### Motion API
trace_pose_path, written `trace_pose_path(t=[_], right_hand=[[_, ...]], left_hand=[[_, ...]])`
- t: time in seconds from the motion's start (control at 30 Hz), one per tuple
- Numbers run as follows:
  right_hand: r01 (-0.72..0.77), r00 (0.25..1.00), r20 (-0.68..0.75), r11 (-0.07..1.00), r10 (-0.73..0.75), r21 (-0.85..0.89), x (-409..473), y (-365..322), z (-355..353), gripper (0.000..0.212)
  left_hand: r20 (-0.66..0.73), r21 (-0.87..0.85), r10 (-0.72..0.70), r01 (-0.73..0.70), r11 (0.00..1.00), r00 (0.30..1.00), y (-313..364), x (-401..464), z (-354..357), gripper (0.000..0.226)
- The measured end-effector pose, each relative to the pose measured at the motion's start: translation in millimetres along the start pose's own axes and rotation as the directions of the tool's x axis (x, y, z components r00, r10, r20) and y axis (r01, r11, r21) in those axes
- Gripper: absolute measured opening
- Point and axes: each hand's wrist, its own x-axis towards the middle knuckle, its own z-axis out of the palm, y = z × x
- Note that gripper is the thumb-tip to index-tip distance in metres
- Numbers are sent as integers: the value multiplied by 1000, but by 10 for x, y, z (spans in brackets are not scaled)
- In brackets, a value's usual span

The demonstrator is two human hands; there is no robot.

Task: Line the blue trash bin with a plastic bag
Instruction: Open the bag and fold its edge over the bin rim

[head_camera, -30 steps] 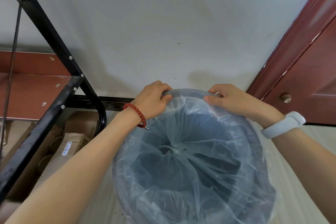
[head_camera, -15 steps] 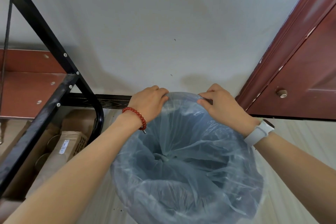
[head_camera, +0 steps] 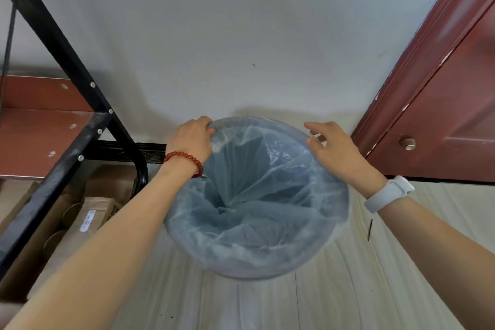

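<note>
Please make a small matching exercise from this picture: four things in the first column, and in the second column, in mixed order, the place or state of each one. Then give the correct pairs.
Things:
1. red bead bracelet
2. white watch band
3. plastic bag
4. round door knob

Places or states:
A. on the dark red door, at the right
B. on the left wrist
C. spread inside the blue bin and folded over its rim
D. on the right wrist

Pairs: 1-B, 2-D, 3-C, 4-A
</note>
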Motion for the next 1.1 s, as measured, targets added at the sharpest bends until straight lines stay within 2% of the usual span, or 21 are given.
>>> trace_pose_path(t=[0.1,0.17,0.23,0.3,0.33,0.37,0.43,0.5,0.53,0.63,0.7,0.83,0.93,1.1], right_hand=[[-6,1000,14,1000,6,-12,26,-43,5,37],[-87,995,51,996,89,-25,84,-61,13,45],[-79,996,45,993,83,-91,150,-72,28,36],[-45,998,31,985,51,-169,182,-108,34,27],[-33,999,28,979,40,-200,187,-130,31,26],[-20,1000,16,975,25,-222,196,-148,26,26],[12,1000,-19,975,-16,-223,208,-187,-3,23],[31,999,-35,987,-37,-160,219,-216,-44,20],[24,999,-27,993,-27,-113,220,-224,-69,21],[4,1000,14,1000,-4,-16,192,-218,-118,24],[-6,999,47,1000,6,-5,166,-202,-100,27],[9,1000,-1,984,-9,-178,155,-185,-7,28],[20,998,-59,970,-35,-241,143,-197,27,28],[68,995,-58,963,-86,-261,146,-177,41,28]], left_hand=[[54,-10,-80,80,997,995,-51,10,-77,27],[221,63,-83,71,995,972,-91,54,-222,30],[424,135,-119,67,989,898,-109,98,-414,38],[522,139,-118,52,989,845,-89,117,-539,49],[523,91,-84,42,995,848,-59,116,-562,55],[489,13,-22,18,1000,872,-11,105,-561,59],[315,-126,137,-102,987,939,127,78,-489,53],[131,-187,251,-225,956,959,271,91,-389,40],[84,-210,273,-251,945,958,328,114,-335,35],[93,-231,246,-219,948,965,400,193,-198,33],[143,-173,184,-158,972,973,404,234,-148,32],[125,37,134,-140,990,983,440,225,-75,30],[67,96,148,-154,983,987,455,183,-39,27],[-16,136,231,-227,964,973,416,152,48,27]])
